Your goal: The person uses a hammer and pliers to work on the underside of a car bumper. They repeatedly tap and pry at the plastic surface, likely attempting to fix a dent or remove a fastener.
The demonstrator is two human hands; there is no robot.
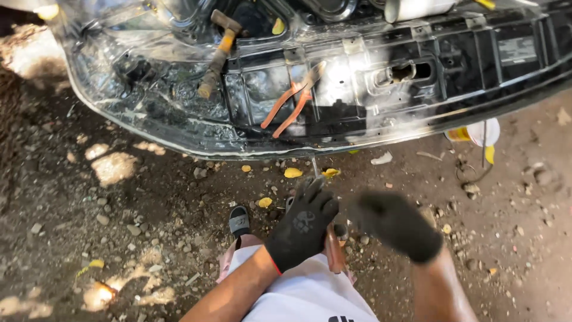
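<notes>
My left hand (301, 228), in a black glove, is closed around a screwdriver (335, 253). Its reddish-brown handle sticks out below the palm. Its thin metal shaft (314, 166) points up toward the lower edge of a black car front panel (417, 128). My right hand (398, 224), also in a black glove, hovers just right of the left hand. It is blurred, and I cannot tell whether it holds anything. Orange-handled pliers (292, 104) lie on the panel above my hands. A hammer (218, 53) with a worn wooden handle rests further up and to the left.
The ground is dirt with stones and yellow leaves (292, 173). My sandalled foot (239, 220) and white shorts (304, 292) are at the bottom. A white and yellow container (479, 132) sits under the panel at right. A loose wire (473, 173) lies beside it.
</notes>
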